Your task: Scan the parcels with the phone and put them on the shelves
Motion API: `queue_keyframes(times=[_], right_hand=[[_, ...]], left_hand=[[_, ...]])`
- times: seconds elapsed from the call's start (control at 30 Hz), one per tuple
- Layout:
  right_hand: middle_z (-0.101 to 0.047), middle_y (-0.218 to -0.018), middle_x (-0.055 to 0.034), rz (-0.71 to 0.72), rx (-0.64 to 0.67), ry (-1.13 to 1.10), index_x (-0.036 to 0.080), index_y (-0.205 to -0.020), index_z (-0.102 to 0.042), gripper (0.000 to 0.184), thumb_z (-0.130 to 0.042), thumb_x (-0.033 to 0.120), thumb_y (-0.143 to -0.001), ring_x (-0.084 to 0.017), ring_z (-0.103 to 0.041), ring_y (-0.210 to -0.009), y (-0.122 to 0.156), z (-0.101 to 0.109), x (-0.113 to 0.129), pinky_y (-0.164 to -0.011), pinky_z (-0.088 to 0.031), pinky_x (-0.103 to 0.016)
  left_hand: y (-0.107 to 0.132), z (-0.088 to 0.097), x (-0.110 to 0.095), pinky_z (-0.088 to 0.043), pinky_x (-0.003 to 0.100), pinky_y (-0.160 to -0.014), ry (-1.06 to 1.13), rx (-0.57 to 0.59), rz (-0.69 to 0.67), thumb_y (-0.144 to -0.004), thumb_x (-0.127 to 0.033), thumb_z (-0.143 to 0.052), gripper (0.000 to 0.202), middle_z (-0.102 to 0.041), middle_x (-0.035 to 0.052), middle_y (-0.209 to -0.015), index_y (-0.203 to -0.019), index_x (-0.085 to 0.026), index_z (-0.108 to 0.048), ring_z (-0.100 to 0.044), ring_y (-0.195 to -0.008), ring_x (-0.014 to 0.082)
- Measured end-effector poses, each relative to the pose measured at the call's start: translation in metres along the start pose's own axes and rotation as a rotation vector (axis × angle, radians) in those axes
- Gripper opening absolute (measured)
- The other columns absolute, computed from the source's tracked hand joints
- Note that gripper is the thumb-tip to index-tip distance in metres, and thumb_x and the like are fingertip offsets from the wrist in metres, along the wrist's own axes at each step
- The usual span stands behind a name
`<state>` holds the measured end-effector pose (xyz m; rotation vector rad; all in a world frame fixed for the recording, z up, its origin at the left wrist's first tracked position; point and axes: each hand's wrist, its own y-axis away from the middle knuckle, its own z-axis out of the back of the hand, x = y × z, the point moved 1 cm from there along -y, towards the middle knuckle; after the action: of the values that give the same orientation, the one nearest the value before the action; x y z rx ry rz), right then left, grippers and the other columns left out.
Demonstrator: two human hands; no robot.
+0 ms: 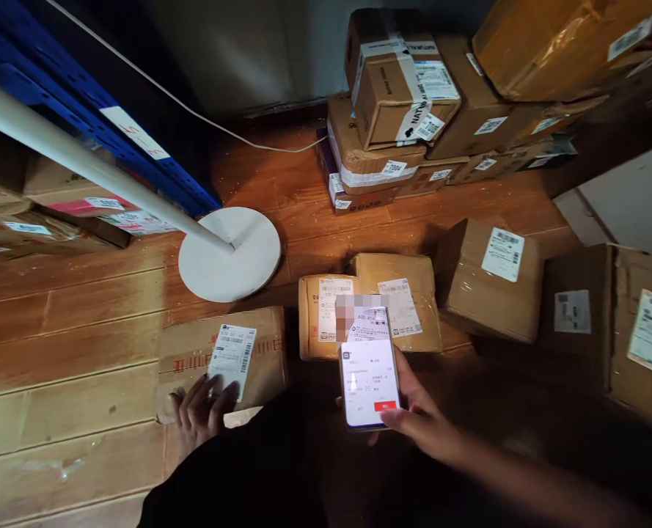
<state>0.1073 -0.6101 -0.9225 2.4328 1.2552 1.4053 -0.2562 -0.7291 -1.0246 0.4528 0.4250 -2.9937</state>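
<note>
My right hand [414, 411] is wrapped round a smartphone [370, 381] with a lit screen, its thumb on the red button near the bottom. Behind the phone's upper end lie a small cardboard box [310, 330] and a larger cardboard box [427, 293], both with white shipping labels. On the left, my left hand [198, 411] rests with bent, spread fingers on a labelled cardboard parcel [188, 359]. Its fingertips touch the parcel's top by the lower part of the shipping label [236, 352].
A white pole on a round base [248, 268] stands at the left, by a blue rack [83, 81] holding boxes. Stacked cartons [381, 110] line the wall. More boxes [469, 293] sit to the right on the wooden floor [83, 323]. A white cable [193, 110] runs behind.
</note>
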Motion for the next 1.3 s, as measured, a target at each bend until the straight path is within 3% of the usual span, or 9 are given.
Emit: queue_keyframes(times=[0.13, 0.33, 0.47, 0.57, 0.8, 0.93, 1.0, 1.1, 1.3], right_hand=[[-0.068, -0.121, -0.0128, -0.07, -0.075, -0.027, 0.032, -0.152, 0.016, 0.117, -0.074, 0.043, -0.079, -0.03, -0.07, -0.097, -0.003, 0.013, -0.014, -0.065, -0.057, -0.038], [-0.053, -0.145, -0.0163, -0.188, -0.106, -0.001, 0.033, -0.155, 0.008, 0.114, -0.072, 0.05, -0.076, -0.039, -0.067, -0.107, -0.005, 0.024, -0.034, -0.079, -0.055, -0.051], [-0.028, -0.162, -0.0056, -0.237, -0.059, 0.112, 0.036, -0.156, -0.012, 0.098, -0.07, 0.052, -0.078, -0.039, -0.037, -0.141, -0.011, 0.022, -0.022, -0.109, -0.037, -0.057], [-0.027, -0.162, 0.0008, -0.265, -0.014, 0.184, 0.038, -0.153, -0.026, 0.088, -0.07, 0.053, -0.078, -0.035, -0.021, -0.149, -0.025, 0.008, -0.012, -0.115, -0.03, -0.054], [-0.038, -0.158, -0.001, -0.331, 0.151, -0.015, 0.036, -0.155, -0.017, 0.09, -0.07, 0.038, -0.081, -0.031, -0.036, -0.143, -0.06, -0.043, -0.036, -0.112, -0.035, -0.047], [-0.035, -0.159, -0.0009, -0.316, 0.263, -0.086, 0.036, -0.154, -0.021, 0.089, -0.072, 0.042, -0.08, -0.03, -0.03, -0.146, -0.065, -0.063, -0.048, -0.115, -0.03, -0.047], [-0.039, -0.157, -0.0051, -0.328, 0.316, -0.105, 0.036, -0.154, -0.02, 0.093, -0.073, 0.045, -0.079, -0.033, -0.039, -0.141, -0.067, -0.07, -0.049, -0.11, -0.035, -0.048], [-0.052, -0.146, -0.0116, -0.38, 0.393, -0.128, 0.036, -0.155, -0.015, 0.095, -0.072, 0.048, -0.08, -0.033, -0.063, -0.115, -0.071, -0.081, -0.045, -0.094, -0.047, -0.05], [-0.068, -0.12, -0.0114, -0.366, 0.42, -0.194, 0.027, -0.143, -0.04, 0.079, -0.077, 0.046, -0.075, -0.027, -0.067, -0.101, -0.076, -0.102, -0.051, -0.088, -0.05, -0.043]], left_hand=[[0.003, -0.01, -0.002, -0.03, 0.066, -0.109, -0.226, -0.091, -0.126, -0.076, -0.04, -0.071, 0.052, -0.054, 0.0127, -0.125, -0.124, -0.033, -0.051, -0.05, -0.124, 0.0375], [-0.008, -0.021, -0.01, -0.029, 0.066, -0.109, -0.318, -0.074, -0.079, -0.073, -0.054, -0.073, 0.065, -0.054, 0.0167, -0.126, -0.129, -0.03, -0.049, -0.05, -0.124, 0.0387], [-0.016, -0.023, -0.009, -0.025, 0.069, -0.11, -0.309, -0.049, -0.093, -0.073, -0.057, -0.071, 0.066, -0.056, 0.0192, -0.127, -0.129, -0.027, -0.053, -0.05, -0.125, 0.0396], [-0.022, -0.024, -0.008, -0.023, 0.069, -0.111, -0.283, -0.082, -0.109, -0.075, -0.061, -0.067, 0.063, -0.057, 0.0197, -0.124, -0.125, -0.023, -0.057, -0.051, -0.123, 0.0387], [-0.018, -0.027, -0.009, -0.023, 0.068, -0.113, -0.175, -0.29, -0.085, -0.071, -0.065, -0.067, 0.063, -0.053, 0.0152, -0.113, -0.112, -0.017, -0.06, -0.055, -0.111, 0.0319], [-0.009, -0.025, 0.0, -0.021, 0.064, -0.116, -0.014, -0.325, -0.156, -0.075, -0.051, -0.069, 0.049, -0.045, 0.0081, -0.103, -0.109, -0.02, -0.054, -0.052, -0.103, 0.0251], [-0.006, -0.02, 0.006, -0.022, 0.064, -0.116, 0.025, -0.323, -0.165, -0.079, -0.04, -0.067, 0.039, -0.043, 0.0068, -0.103, -0.109, -0.021, -0.053, -0.05, -0.1, 0.0228], [-0.007, -0.001, 0.015, -0.025, 0.067, -0.114, 0.02, -0.272, -0.104, -0.077, -0.029, -0.068, 0.036, -0.043, 0.0073, -0.105, -0.108, -0.02, -0.053, -0.049, -0.099, 0.0222], [-0.008, 0.065, 0.044, -0.046, 0.058, -0.102, 0.008, -0.156, -0.118, -0.073, -0.016, -0.073, 0.04, -0.038, 0.0109, -0.111, -0.109, -0.016, -0.055, -0.049, -0.102, 0.0233]])
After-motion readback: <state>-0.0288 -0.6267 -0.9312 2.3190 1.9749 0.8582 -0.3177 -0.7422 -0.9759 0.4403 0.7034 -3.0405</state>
